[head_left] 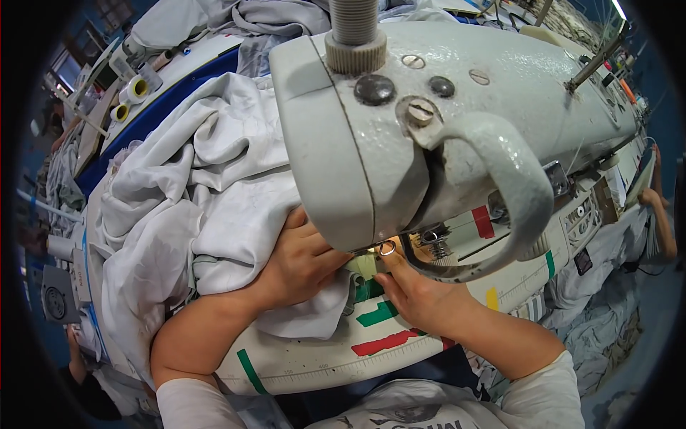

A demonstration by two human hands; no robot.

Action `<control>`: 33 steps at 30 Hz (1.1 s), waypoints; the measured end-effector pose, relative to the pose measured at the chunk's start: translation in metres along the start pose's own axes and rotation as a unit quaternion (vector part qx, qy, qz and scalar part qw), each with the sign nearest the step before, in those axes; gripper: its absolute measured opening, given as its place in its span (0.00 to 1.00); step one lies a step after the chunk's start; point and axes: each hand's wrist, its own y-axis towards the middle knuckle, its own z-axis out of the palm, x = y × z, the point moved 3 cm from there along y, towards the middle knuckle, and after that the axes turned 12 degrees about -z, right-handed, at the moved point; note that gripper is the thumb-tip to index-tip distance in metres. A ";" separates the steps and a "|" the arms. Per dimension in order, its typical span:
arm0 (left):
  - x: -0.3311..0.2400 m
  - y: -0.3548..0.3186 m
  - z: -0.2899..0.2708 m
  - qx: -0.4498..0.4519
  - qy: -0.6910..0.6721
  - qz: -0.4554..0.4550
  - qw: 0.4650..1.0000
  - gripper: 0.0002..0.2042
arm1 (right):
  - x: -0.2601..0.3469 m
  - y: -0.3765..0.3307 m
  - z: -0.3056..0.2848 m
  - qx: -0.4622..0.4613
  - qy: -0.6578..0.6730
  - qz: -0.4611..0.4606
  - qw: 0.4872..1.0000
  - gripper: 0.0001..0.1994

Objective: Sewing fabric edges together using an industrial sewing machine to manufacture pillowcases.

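Note:
A large white sewing machine (321,143) fills the upper middle and hides the needle area from above. Under its head, a lit edge of pale cloth (366,266) lies between my hands. My left hand (304,259) is closed on white fabric (236,236), its fingertips running under the machine head. My right hand (418,292) is on the other side of that spot, thumb and forefinger bent in at the cloth's edge, partly behind the machine's curved guard (525,179). A greenish-grey seam edge (351,294) shows beside the right thumb.
The fabric heaps up on the left of the white machine table (307,365), which carries a ruler strip and coloured tapes. Thread cones (134,91) stand on a bench at the far left. Crumpled pale garments (593,314) pile up at right, near another person's arm (664,222).

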 end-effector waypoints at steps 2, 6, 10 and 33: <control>-0.002 0.000 -0.001 0.004 0.000 -0.007 1.000 0.13 | -0.001 -0.001 0.001 0.018 -0.006 0.020 1.000 0.14; -0.002 0.000 -0.002 0.009 -0.008 -0.020 1.000 0.15 | -0.002 0.002 -0.002 0.018 -0.038 0.031 0.999 0.15; -0.008 0.004 -0.013 0.010 0.021 -0.019 1.000 0.18 | -0.001 0.002 0.000 0.013 -0.023 0.042 0.999 0.16; -0.011 -0.051 -0.047 -0.036 0.233 -0.287 0.929 0.18 | 0.025 -0.029 -0.022 -0.154 0.051 0.037 0.986 0.22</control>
